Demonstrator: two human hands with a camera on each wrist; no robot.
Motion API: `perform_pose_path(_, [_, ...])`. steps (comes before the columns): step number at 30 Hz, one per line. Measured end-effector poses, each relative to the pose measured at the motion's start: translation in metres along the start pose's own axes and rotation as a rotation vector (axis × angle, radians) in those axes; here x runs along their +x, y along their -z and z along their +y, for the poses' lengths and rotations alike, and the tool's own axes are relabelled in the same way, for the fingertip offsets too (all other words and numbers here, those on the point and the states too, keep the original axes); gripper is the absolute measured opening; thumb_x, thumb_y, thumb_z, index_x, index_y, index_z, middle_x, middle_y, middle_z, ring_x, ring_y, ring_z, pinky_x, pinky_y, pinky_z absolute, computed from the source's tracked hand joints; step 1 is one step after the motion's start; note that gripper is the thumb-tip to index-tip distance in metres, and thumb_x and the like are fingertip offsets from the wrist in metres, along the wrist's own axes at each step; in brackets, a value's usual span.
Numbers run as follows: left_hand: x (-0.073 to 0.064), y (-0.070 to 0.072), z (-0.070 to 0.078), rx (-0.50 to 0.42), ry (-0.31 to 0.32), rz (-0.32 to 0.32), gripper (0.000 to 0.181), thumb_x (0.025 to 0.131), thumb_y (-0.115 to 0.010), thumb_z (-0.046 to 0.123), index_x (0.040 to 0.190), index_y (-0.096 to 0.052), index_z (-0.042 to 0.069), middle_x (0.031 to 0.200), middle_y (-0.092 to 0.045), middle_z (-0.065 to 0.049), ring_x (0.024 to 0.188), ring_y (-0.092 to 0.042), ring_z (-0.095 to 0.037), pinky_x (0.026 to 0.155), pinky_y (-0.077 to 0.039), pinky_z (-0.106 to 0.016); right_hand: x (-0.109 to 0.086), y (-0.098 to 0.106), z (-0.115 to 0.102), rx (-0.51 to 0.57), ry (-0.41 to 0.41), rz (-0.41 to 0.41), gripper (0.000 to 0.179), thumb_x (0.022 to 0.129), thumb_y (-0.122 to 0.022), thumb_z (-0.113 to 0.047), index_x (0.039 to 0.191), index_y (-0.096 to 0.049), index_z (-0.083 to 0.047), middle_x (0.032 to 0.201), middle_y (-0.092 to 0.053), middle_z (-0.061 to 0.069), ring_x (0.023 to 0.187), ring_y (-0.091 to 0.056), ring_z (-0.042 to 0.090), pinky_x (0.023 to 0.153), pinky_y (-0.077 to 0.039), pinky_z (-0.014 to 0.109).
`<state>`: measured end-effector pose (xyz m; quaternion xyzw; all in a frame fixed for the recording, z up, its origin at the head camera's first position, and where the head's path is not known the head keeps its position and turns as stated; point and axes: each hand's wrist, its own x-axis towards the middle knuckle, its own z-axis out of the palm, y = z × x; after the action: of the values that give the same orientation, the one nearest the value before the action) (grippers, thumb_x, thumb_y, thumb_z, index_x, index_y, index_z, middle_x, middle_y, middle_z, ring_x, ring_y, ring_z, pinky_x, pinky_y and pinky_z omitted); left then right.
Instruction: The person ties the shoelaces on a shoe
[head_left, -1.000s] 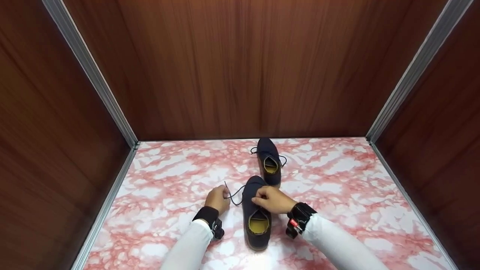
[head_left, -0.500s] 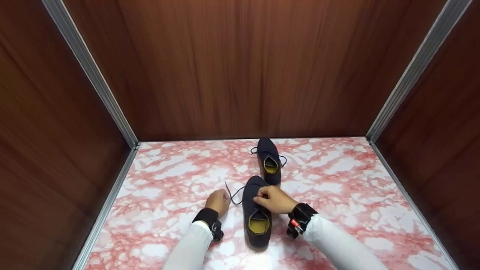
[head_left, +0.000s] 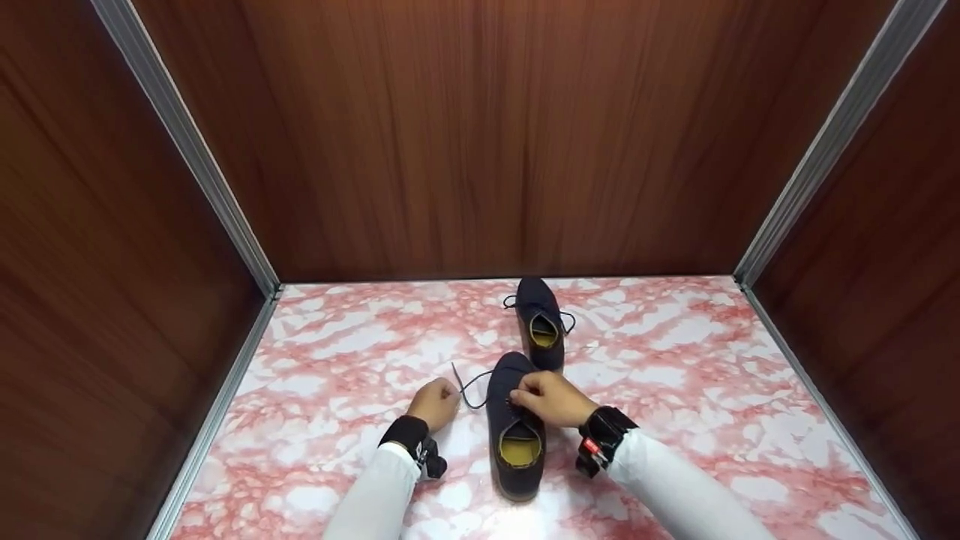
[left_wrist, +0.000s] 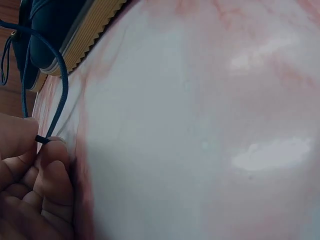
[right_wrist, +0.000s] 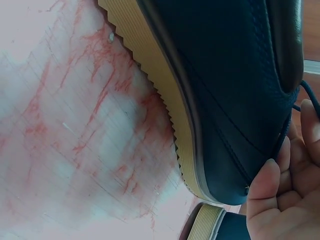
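In the head view a dark navy shoe (head_left: 519,480) with a yellow insole stands in front of the person, toe pointing away. My left hand (head_left: 435,403) is beside its left side and pinches a dark shoelace (left_wrist: 63,75) between thumb and fingertip. The lace runs from the hand to the front of the shoe, its thin tip sticking up past the fingers. Over the shoe's lacing lies my right hand (head_left: 556,399), fingers curled. In the right wrist view it holds another stretch of lace (right_wrist: 309,92) close to the eyelets; its exact grip is partly cut off.
A second navy shoe (head_left: 534,294), its laces looped out to both sides, stands just beyond the first one's toe. Both are on a red-and-white marbled surface (head_left: 330,375). Brown wood panels (head_left: 480,150) with grey metal corner strips enclose the back and sides.
My left hand has dropped slightly toward the person, still pinching the lace. The right hand has hardly moved, and both shoes stay in place.
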<state>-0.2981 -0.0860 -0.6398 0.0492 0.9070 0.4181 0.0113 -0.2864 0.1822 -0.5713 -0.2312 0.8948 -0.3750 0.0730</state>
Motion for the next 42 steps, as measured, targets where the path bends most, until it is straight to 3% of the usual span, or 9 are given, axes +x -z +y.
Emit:
perform_pose_path(5, [-0.005, 0.005, 0.005, -0.042, 0.012, 0.020, 0.007, 0.093, -0.061, 0.012, 0.087, -0.063, 0.009, 0.082, -0.063, -0.002, 0.080, -0.057, -0.014, 0.079, -0.048, -0.030, 0.001, 0.001, -0.001, 0.016, -0.013, -0.004, 0.034, 0.101, -0.068, -0.027, 0.072, -0.060, -0.011, 0.065, -0.048, -0.012, 0.060, -0.045, 0.002, 0.057, -0.037, 0.019])
perform_pose_path(8, [-0.008, 0.009, 0.006, -0.118, 0.042, -0.003, 0.007, 0.094, -0.060, 0.012, 0.088, -0.063, 0.009, 0.074, -0.061, 0.002, 0.070, -0.057, -0.010, 0.072, -0.048, -0.027, 0.001, 0.001, -0.001, 0.034, -0.017, -0.006, 0.033, 0.101, -0.068, -0.026, 0.073, -0.061, -0.010, 0.069, -0.058, -0.009, 0.063, -0.048, 0.003, 0.059, -0.038, 0.019])
perform_pose_path(13, [-0.015, 0.017, 0.008, -0.306, 0.111, -0.088, 0.009, 0.095, -0.059, 0.011, 0.090, -0.062, 0.005, 0.068, -0.060, 0.002, 0.053, -0.053, -0.007, 0.051, -0.044, -0.020, 0.003, 0.001, 0.000, 0.089, -0.013, -0.015, 0.032, 0.102, -0.066, -0.025, 0.076, -0.064, -0.008, 0.088, -0.079, 0.004, 0.077, -0.061, 0.005, 0.064, -0.042, 0.019])
perform_pose_path(16, [-0.020, 0.023, 0.015, -0.363, 0.126, -0.138, 0.010, 0.096, -0.059, 0.011, 0.091, -0.063, 0.003, 0.069, -0.060, 0.001, 0.055, -0.053, -0.009, 0.050, -0.045, -0.020, 0.005, 0.004, 0.002, 0.116, -0.019, -0.024, 0.030, 0.103, -0.065, -0.023, 0.078, -0.066, -0.006, 0.092, -0.081, 0.008, 0.078, -0.061, 0.004, 0.066, -0.043, 0.018])
perform_pose_path(21, [-0.025, 0.033, 0.032, -0.400, 0.088, -0.248, 0.012, 0.096, -0.061, 0.012, 0.090, -0.064, 0.002, 0.069, -0.061, 0.002, 0.060, -0.059, -0.009, 0.057, -0.051, -0.021, 0.008, 0.010, 0.001, 0.192, -0.063, -0.031, 0.027, 0.105, -0.061, -0.020, 0.086, -0.067, -0.002, 0.093, -0.080, 0.013, 0.075, -0.062, 0.008, 0.068, -0.050, 0.021])
perform_pose_path(26, [-0.031, 0.038, 0.048, -0.409, 0.033, -0.359, 0.020, 0.094, -0.062, 0.012, 0.093, -0.066, -0.008, 0.070, -0.064, 0.002, 0.061, -0.062, -0.007, 0.057, -0.054, -0.019, 0.012, 0.015, 0.001, 0.264, -0.130, -0.010, 0.028, 0.106, -0.058, -0.020, 0.091, -0.067, 0.001, 0.093, -0.078, 0.016, 0.075, -0.066, 0.014, 0.065, -0.054, 0.024])
perform_pose_path(33, [-0.039, 0.032, 0.072, -0.473, -0.009, -0.485, 0.025, 0.092, -0.064, 0.008, 0.100, -0.066, -0.016, 0.072, -0.068, 0.001, 0.061, -0.067, -0.007, 0.056, -0.057, -0.020, 0.015, 0.020, 0.001, 0.162, -0.121, 0.038, 0.030, 0.105, -0.060, -0.021, 0.082, -0.068, -0.003, 0.075, -0.067, 0.004, 0.063, -0.055, 0.009, 0.056, -0.043, 0.021])
perform_pose_path(40, [-0.045, 0.015, 0.094, -0.592, -0.015, -0.566, 0.006, 0.095, -0.068, 0.005, 0.093, -0.068, 0.000, 0.074, -0.074, -0.002, 0.064, -0.071, -0.008, 0.061, -0.061, -0.022, 0.015, 0.023, 0.001, 0.086, -0.087, 0.052, 0.028, 0.103, -0.062, -0.021, 0.079, -0.068, -0.007, 0.070, -0.059, -0.004, 0.063, -0.051, 0.008, 0.057, -0.040, 0.023])
perform_pose_path(42, [-0.046, 0.011, 0.097, -0.621, -0.031, -0.632, 0.005, 0.096, -0.068, 0.004, 0.097, -0.069, -0.002, 0.082, -0.078, -0.009, 0.068, -0.073, -0.009, 0.064, -0.062, -0.022, 0.014, 0.023, 0.002, 0.084, -0.084, 0.049, 0.028, 0.103, -0.062, -0.020, 0.079, -0.068, -0.006, 0.070, -0.061, -0.003, 0.064, -0.052, 0.008, 0.058, -0.041, 0.023])
